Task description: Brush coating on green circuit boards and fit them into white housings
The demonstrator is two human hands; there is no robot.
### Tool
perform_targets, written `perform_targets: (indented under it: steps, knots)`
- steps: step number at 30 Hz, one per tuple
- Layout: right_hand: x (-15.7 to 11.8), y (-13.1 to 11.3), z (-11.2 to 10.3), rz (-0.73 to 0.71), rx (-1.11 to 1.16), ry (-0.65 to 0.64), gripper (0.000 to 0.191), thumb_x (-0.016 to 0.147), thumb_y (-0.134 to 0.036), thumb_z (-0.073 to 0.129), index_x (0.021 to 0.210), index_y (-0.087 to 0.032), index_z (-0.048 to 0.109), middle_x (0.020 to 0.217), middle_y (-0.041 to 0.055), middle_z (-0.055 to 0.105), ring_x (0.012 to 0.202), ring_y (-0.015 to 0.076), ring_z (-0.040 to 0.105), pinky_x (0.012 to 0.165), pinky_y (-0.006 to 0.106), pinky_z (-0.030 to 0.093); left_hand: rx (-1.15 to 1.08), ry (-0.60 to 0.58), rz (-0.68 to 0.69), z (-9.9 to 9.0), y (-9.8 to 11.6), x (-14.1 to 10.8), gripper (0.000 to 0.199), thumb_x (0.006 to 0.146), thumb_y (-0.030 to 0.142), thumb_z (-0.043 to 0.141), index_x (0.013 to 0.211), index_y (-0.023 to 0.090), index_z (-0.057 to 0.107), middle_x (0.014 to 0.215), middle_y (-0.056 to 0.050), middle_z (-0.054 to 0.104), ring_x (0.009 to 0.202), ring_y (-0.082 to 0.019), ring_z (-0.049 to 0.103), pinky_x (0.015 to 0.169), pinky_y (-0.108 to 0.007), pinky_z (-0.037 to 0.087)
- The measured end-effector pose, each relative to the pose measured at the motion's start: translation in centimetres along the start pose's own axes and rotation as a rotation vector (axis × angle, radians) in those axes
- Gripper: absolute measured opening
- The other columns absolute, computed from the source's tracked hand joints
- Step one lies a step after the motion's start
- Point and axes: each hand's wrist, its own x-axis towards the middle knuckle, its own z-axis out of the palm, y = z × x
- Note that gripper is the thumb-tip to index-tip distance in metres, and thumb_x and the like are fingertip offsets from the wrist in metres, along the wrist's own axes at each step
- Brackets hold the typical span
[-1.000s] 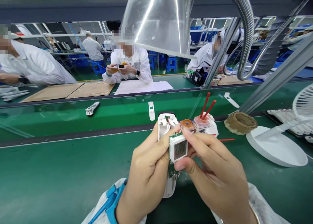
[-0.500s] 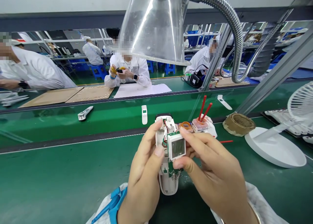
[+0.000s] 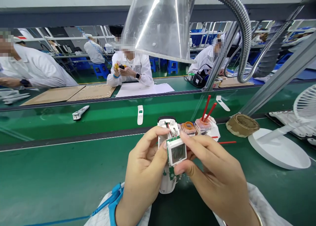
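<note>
My left hand (image 3: 146,173), a blue wrist strap (image 3: 113,199) below it, is closed around the left side of an open white handheld housing (image 3: 168,186). It resembles a thermometer body, with wires showing near its top. A green circuit board with a white-framed display (image 3: 178,153) lies tilted over the housing. My right hand (image 3: 214,173) pinches the display's right side between thumb and fingers. My left thumb tip touches the board's left edge. The fingers hide part of the housing's inside.
Behind my hands stand small orange-lidded jars (image 3: 188,127), one pot holding red sticks (image 3: 206,115). Brown tape roll (image 3: 242,124) and white fan (image 3: 278,150) are at right. White casing parts (image 3: 140,115) lie on the green belt (image 3: 113,115). A clear lamp-like hood (image 3: 160,25) hangs overhead; co-workers sit opposite.
The display board has tilted slightly and shifted a little left over the housing. My left thumb has moved up to its edge. The white parts on the belt have shifted left.
</note>
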Motion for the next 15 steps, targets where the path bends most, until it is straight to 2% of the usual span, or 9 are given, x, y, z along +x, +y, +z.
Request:
perform_targets:
  steps: [4, 7, 9, 12, 15]
  knots:
    - [0.0, -0.3, 0.0, 0.016, -0.062, 0.04, 0.036, 0.082, -0.016, 0.064, 0.117, -0.02, 0.059, 0.089, 0.0035, 0.062, 0.067, 0.0114, 0.06, 0.062, 0.02, 0.053, 0.007, 0.036, 0.003, 0.0, -0.4, -0.5, 0.025, 0.089, 0.023, 0.05, 0.108, 0.035, 0.06, 0.113, 0.006, 0.065, 0.093, -0.014, 0.065, 0.072, -0.019, 0.055]
    - [0.2, -0.3, -0.1, 0.024, -0.105, 0.052, 0.033, 0.081, -0.019, 0.066, 0.114, -0.018, 0.061, 0.088, 0.0038, 0.063, 0.067, 0.0117, 0.06, 0.063, 0.02, 0.054, 0.026, 0.011, 0.058, 0.2, -0.6, -1.0, 0.029, 0.093, 0.029, 0.041, 0.116, 0.038, 0.058, 0.125, 0.005, 0.059, 0.116, -0.02, 0.053, 0.094, -0.032, 0.048]
    - [0.2, -0.3, -0.1, 0.023, -0.11, 0.048, 0.032, 0.081, -0.019, 0.066, 0.113, -0.015, 0.061, 0.087, 0.004, 0.063, 0.067, 0.0113, 0.06, 0.064, 0.019, 0.054, 0.064, -0.001, 0.097, 0.3, -0.6, -1.2, 0.032, 0.094, 0.029, 0.038, 0.118, 0.038, 0.056, 0.129, 0.004, 0.056, 0.123, -0.022, 0.047, 0.102, -0.039, 0.041]
    - [0.1, -0.3, -0.1, 0.025, -0.112, 0.041, 0.032, 0.082, -0.019, 0.064, 0.113, -0.014, 0.061, 0.088, 0.0043, 0.064, 0.067, 0.0109, 0.06, 0.064, 0.019, 0.053, 0.14, 0.004, 0.137, 0.3, -0.8, -1.4, 0.034, 0.094, 0.026, 0.04, 0.123, 0.038, 0.053, 0.132, 0.003, 0.053, 0.123, -0.023, 0.046, 0.106, -0.041, 0.036]
    - [-0.1, -0.5, 0.0, 0.027, -0.124, 0.047, 0.033, 0.083, -0.018, 0.063, 0.115, -0.016, 0.059, 0.086, 0.003, 0.063, 0.067, 0.0103, 0.06, 0.063, 0.019, 0.053, 0.237, 0.021, 0.162, 0.4, -1.0, -1.5, 0.036, 0.093, 0.028, 0.039, 0.128, 0.033, 0.05, 0.133, 0.0, 0.053, 0.123, -0.024, 0.046, 0.104, -0.04, 0.039]
